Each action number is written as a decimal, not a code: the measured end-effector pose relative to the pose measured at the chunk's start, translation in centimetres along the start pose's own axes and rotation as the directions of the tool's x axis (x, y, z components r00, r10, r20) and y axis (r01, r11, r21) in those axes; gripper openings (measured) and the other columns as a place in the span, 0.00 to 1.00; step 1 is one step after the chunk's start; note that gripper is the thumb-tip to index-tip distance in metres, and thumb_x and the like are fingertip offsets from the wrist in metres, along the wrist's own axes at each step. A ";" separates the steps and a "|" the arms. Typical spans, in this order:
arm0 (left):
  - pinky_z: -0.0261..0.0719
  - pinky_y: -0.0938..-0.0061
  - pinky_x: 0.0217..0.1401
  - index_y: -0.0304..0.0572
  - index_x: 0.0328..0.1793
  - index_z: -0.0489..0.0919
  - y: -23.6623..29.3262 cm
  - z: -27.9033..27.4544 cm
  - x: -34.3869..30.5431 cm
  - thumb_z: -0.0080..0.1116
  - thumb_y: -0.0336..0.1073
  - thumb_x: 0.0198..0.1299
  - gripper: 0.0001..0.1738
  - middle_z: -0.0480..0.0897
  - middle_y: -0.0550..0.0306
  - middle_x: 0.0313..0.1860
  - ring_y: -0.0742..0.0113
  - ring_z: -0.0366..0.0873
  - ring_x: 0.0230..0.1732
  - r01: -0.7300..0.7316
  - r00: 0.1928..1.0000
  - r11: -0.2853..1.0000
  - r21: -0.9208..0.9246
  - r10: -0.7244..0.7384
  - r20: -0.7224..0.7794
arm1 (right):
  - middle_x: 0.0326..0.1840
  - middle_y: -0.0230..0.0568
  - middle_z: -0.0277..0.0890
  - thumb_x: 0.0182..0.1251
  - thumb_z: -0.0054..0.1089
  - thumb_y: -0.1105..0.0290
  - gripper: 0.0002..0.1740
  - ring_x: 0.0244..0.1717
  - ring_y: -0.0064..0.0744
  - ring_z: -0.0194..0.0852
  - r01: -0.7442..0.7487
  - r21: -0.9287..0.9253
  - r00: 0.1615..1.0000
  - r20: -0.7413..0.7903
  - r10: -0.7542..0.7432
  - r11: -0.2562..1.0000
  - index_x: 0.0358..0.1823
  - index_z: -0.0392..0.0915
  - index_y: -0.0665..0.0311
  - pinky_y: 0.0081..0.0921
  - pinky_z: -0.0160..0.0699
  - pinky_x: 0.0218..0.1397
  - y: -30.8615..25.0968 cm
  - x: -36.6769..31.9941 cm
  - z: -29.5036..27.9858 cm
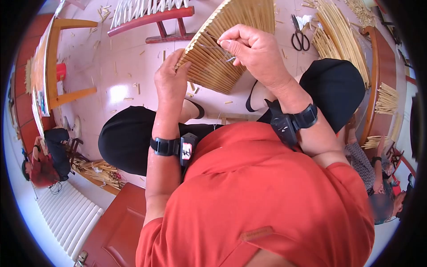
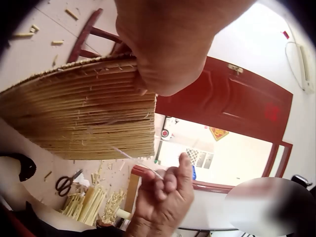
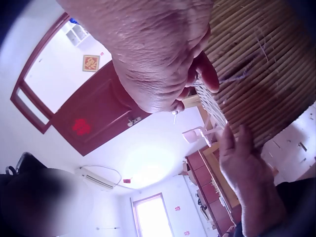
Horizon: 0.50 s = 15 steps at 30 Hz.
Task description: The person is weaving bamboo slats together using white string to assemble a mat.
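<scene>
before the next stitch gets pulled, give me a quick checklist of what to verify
1. Left hand grips the edge of the straw panel: ok.
2. Right hand pinches the thread: ok.
3. Thread runs straight from panel to fingers, with no visible tangle: ok.
4. Where the needle tip sits: cannot tell.
5. Panel rows lie flat around the stitch: ok.
6. Scissors lie on the floor, apart from both hands: ok.

Tan ribbed straw mat [image 1: 231, 40]; black scissors [image 1: 300, 38]; red shirt [image 1: 267, 200]
</scene>
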<state>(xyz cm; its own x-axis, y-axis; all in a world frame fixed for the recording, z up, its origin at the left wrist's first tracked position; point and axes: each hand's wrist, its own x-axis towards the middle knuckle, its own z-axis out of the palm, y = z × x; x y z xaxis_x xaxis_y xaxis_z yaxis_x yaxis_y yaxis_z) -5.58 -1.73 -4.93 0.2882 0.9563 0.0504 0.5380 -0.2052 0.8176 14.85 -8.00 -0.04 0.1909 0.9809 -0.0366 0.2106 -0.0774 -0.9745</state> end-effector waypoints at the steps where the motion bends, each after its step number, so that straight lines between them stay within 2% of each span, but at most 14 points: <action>1: 0.80 0.70 0.48 0.38 0.53 0.81 0.7 -0.3 -0.1 0.64 0.26 0.55 0.18 0.84 0.47 0.46 0.56 0.83 0.46 -0.083 0.997 0.989 0.123 0.082 0.014 | 0.30 0.25 0.77 0.70 0.58 0.68 0.07 0.25 0.11 0.68 -0.018 0.082 1.000 0.000 0.018 0.996 0.41 0.81 0.64 0.10 0.69 0.27 0.3 0.0 -0.1; 2: 0.80 0.70 0.48 0.38 0.53 0.81 1.5 -0.3 -0.3 0.64 0.26 0.55 0.18 0.84 0.47 0.46 0.56 0.83 0.46 -0.083 0.996 0.988 0.127 0.080 0.025 | 0.28 0.24 0.76 0.70 0.59 0.68 0.07 0.25 0.11 0.67 -0.036 0.164 0.999 0.001 0.036 0.986 0.42 0.80 0.64 0.11 0.69 0.27 0.5 -0.2 -0.3; 4: 0.80 0.68 0.46 0.39 0.52 0.81 3.0 0.5 -0.6 0.66 0.29 0.54 0.18 0.84 0.47 0.45 0.53 0.83 0.45 -0.163 0.987 0.948 0.272 0.155 0.051 | 0.27 0.23 0.74 0.70 0.58 0.69 0.07 0.25 0.10 0.66 -0.050 0.142 0.999 0.028 0.047 0.989 0.42 0.80 0.65 0.11 0.68 0.27 1.7 -0.8 -0.8; 8: 0.81 0.69 0.42 0.38 0.49 0.82 4.2 1.2 -0.7 0.69 0.32 0.52 0.17 0.85 0.47 0.40 0.53 0.84 0.40 -0.196 0.980 0.932 0.304 0.178 0.086 | 0.25 0.21 0.71 0.70 0.55 0.72 0.06 0.25 0.09 0.63 -0.086 0.112 0.995 0.066 0.079 0.990 0.44 0.78 0.65 0.12 0.67 0.29 4.2 -2.6 -0.8; 10: 0.81 0.70 0.38 0.38 0.46 0.83 4.0 1.8 -0.3 0.71 0.33 0.50 0.16 0.85 0.48 0.35 0.54 0.84 0.34 -0.181 0.983 0.940 0.288 0.170 0.066 | 0.25 0.21 0.71 0.71 0.54 0.73 0.07 0.25 0.09 0.63 -0.120 0.117 0.991 0.070 0.112 0.986 0.45 0.78 0.65 0.12 0.67 0.30 4.6 -2.9 -1.4; 11: 0.81 0.70 0.38 0.38 0.46 0.83 4.1 1.8 0.0 0.71 0.33 0.50 0.16 0.85 0.48 0.35 0.54 0.84 0.34 -0.188 0.982 0.939 0.290 0.174 0.074 | 0.25 0.22 0.71 0.71 0.54 0.73 0.07 0.25 0.09 0.63 -0.104 0.155 0.994 0.057 0.096 0.982 0.45 0.78 0.65 0.11 0.67 0.30 4.3 -2.8 -1.8; 13: 0.80 0.70 0.34 0.38 0.42 0.83 5.2 1.6 0.5 0.72 0.34 0.49 0.15 0.84 0.50 0.30 0.55 0.83 0.29 -0.262 0.959 0.929 0.263 0.280 -0.034 | 0.26 0.22 0.71 0.71 0.54 0.73 0.07 0.25 0.09 0.63 -0.091 0.197 0.996 0.037 0.085 0.976 0.45 0.77 0.65 0.11 0.66 0.29 3.7 -2.9 -2.5; 14: 0.80 0.70 0.34 0.38 0.42 0.83 6.1 1.2 0.5 0.72 0.34 0.49 0.15 0.84 0.50 0.30 0.55 0.83 0.29 -0.263 0.960 0.928 0.265 0.280 -0.029 | 0.24 0.21 0.71 0.69 0.56 0.73 0.06 0.23 0.09 0.60 -0.015 0.247 0.999 -0.036 0.025 0.969 0.44 0.78 0.65 0.12 0.62 0.27 3.3 -2.9 -2.8; 15: 0.80 0.70 0.34 0.39 0.42 0.83 7.6 0.5 0.5 0.72 0.33 0.49 0.14 0.84 0.50 0.30 0.55 0.82 0.29 -0.335 0.932 0.891 0.308 0.361 -0.032 | 0.23 0.21 0.71 0.68 0.58 0.73 0.06 0.22 0.08 0.57 0.064 0.290 0.993 -0.112 -0.032 0.955 0.43 0.79 0.66 0.12 0.58 0.24 3.0 -2.8 -3.0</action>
<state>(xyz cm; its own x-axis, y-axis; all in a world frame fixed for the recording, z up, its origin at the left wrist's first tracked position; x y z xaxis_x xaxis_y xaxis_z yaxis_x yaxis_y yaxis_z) -0.95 -2.90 0.98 0.4374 0.8236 0.3610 0.6264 -0.5671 0.5348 17.86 -11.55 -2.22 0.2907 0.9566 0.0196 -0.0647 0.0401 -0.9971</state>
